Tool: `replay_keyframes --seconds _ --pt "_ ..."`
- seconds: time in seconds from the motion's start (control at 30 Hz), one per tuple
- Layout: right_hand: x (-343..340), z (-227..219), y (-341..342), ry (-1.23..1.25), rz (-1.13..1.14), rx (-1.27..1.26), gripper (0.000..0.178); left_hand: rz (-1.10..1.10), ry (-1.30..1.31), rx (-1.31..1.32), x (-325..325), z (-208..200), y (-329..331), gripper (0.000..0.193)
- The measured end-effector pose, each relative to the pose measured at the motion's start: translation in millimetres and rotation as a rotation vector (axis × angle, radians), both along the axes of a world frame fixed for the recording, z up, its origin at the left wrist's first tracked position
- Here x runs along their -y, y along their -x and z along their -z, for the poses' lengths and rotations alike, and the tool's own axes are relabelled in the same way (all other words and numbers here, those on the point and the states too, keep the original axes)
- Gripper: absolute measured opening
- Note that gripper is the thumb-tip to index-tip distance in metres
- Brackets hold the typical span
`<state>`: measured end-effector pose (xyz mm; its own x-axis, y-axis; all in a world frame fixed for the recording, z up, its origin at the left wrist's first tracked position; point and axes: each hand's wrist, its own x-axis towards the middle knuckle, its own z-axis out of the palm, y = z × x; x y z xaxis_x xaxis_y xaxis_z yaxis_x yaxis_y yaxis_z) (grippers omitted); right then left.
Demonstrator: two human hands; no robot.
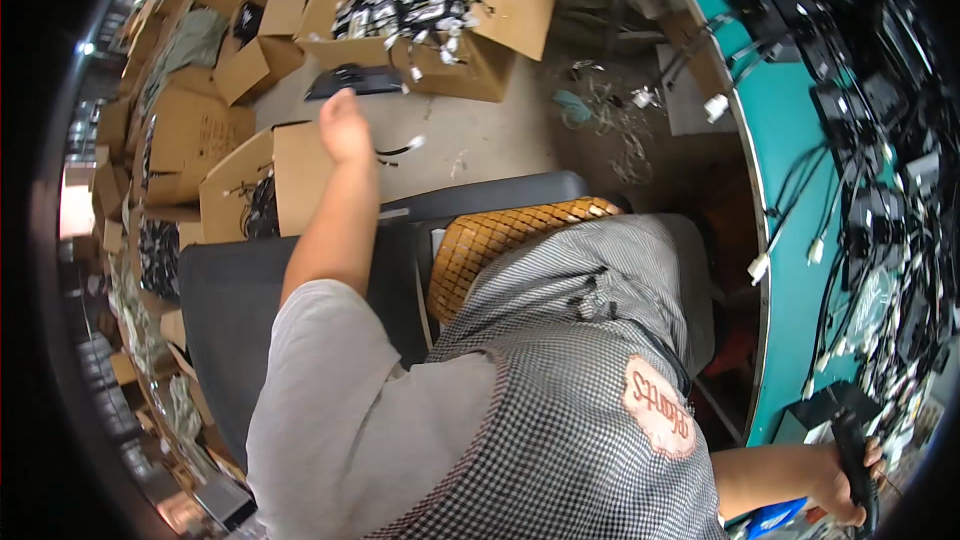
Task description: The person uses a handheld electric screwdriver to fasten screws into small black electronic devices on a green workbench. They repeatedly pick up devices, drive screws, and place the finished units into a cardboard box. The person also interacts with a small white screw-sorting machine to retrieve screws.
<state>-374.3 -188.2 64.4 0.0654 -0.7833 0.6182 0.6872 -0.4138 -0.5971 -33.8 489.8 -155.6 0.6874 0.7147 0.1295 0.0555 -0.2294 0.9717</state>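
My left arm stretches out over the chair and floor, and my left hand (347, 130) is beside a flat black thing (355, 81) on the floor. Its fingers are foreshortened and blurred, so I cannot tell whether they hold anything. A short black cable with a white plug (415, 143) shows just right of that wrist. At the lower right, over the bench, my right hand (835, 488) is closed around a long, black, slightly curved thing (856, 460) whose kind I cannot make out. Near it lies a black box-shaped piece (825, 407).
A large carton (470, 75) full of bagged black cables stands ahead; a smaller carton (290, 165) holds more. The teal bench (785, 130) on the right bears many black cabled units (870, 210). A woven seat pad (500, 240) and a black chair part (240, 310) are close by.
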Motion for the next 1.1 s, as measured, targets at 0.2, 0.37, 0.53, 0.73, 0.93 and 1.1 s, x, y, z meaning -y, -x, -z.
replay_keyframes --seconds 0.2,0.37,0.53,0.73,0.93,1.1 --pt "14.9 7.7 -9.7 0.199 -0.340 0.007 0.055 -0.672 0.559 -0.264 -117.3 -4.2 -41.9 0.025" --pt "-25.6 3.0 -65.4 0.150 -0.228 -0.009 0.052 -0.608 0.451 -0.473 -251.1 57.0 -48.2 0.031" --pt "-59.4 7.3 -105.6 0.148 -0.153 -0.064 0.049 -0.638 0.344 -0.580 -330.1 52.9 -29.4 0.033" --pt "-88.3 13.4 -142.9 0.131 -0.094 -0.137 0.047 -0.836 0.416 -0.186 -408.1 19.7 9.6 0.040" --pt "-113.9 10.4 -148.8 0.130 -0.004 -0.180 0.045 -0.642 -0.230 -0.857 -435.3 84.6 -1.7 0.057" --pt "-118.2 4.2 -146.7 0.081 0.072 -0.264 0.044 0.012 -0.553 -1.634 -485.0 155.2 16.6 0.052"
